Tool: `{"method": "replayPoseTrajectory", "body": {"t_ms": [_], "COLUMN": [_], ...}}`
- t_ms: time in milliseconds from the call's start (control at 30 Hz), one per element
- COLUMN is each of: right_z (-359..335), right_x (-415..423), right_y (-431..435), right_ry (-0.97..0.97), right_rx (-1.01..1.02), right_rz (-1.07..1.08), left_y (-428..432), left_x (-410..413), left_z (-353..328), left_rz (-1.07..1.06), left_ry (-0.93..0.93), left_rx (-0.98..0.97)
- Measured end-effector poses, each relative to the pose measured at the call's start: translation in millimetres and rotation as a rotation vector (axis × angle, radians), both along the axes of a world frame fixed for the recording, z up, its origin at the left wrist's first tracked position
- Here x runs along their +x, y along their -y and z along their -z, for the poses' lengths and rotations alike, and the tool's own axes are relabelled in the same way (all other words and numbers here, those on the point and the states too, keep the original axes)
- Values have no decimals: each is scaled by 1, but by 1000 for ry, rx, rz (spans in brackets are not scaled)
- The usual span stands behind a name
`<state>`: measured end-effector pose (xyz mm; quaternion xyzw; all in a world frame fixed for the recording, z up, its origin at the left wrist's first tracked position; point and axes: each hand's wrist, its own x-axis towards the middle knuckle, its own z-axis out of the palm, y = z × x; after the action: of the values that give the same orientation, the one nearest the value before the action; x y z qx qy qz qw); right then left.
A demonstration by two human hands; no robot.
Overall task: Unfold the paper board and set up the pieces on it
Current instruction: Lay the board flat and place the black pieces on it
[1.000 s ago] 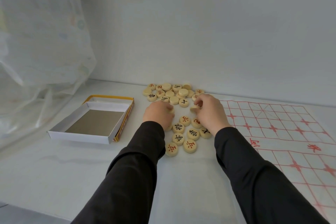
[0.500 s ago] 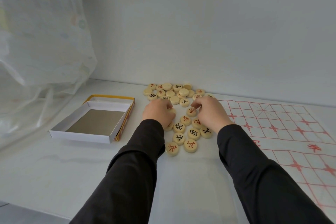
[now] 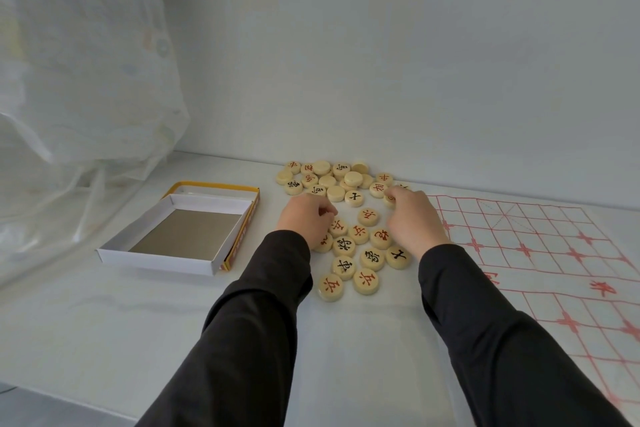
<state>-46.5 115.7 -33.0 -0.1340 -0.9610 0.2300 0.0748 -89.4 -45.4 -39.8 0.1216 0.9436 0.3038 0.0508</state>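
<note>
The paper board point(image 3: 540, 253) lies unfolded at the table's point(image 3: 104, 340) right edge, red grid up. The pieces point(image 3: 341, 184) sit heaped beside it, some reading black 將, red 兵. The right hand point(image 3: 414, 218) curls its fingertips onto a red-marked piece point(image 3: 390, 199). The left hand point(image 3: 306, 220) curls over others, its hold hidden. An open box point(image 3: 183, 229) lies leftward.

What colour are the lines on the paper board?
Red, printed on white. The paper board shows best in the head view, on the right.
</note>
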Motion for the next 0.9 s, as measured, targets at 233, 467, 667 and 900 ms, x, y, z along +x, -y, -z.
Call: {"method": "replayPoseTrajectory", "body": {"t_ms": [233, 467, 667, 900], "right_z": [-3, -3, 8, 0], "right_x": [-3, -8, -12, -8], "right_y": [-1, 13, 16, 12], "right_ry": [-69, -45, 55, -56], "right_rx": [-66, -196, -175, -151], "right_rz": [24, -211, -229, -139], "left_y": [1, -7, -12, -4], "left_x": [-1, -6, -6, -12], "left_z": [-1, -11, -3, -11], "left_rz": [-48, 98, 68, 13], "left_ry": [8, 64, 119, -28], "left_rx": [95, 47, -148, -44]}}
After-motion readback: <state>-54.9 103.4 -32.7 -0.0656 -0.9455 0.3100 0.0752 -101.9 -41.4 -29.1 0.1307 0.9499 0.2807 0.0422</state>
